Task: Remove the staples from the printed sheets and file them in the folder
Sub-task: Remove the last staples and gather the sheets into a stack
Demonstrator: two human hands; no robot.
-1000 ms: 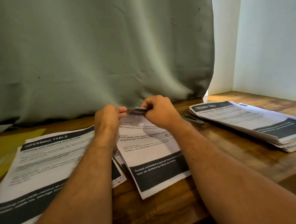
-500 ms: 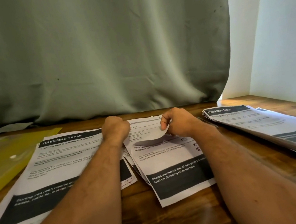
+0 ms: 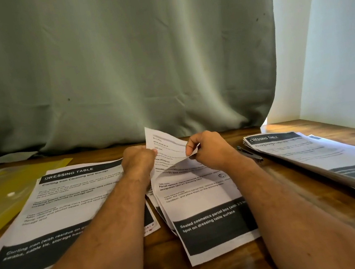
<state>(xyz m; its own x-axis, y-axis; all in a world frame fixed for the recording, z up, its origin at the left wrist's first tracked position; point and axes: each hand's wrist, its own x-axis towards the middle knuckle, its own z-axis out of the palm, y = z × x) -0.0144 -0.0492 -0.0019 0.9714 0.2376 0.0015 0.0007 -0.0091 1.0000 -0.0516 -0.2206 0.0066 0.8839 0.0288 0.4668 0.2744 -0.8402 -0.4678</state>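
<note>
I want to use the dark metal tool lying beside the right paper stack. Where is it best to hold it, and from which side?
Best grip is probably the near end of the staple remover, taken from above and the left. It lies flat on the table, and the right stack sits close along its right side, so only the left looks free.

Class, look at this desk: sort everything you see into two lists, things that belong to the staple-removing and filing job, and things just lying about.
Belonging to the job:
left hand
right hand
lifted sheet
middle sheets
left stack
right stack
yellow folder
dark tool, perhaps the staple remover

Just lying about:
curtain
table
</note>
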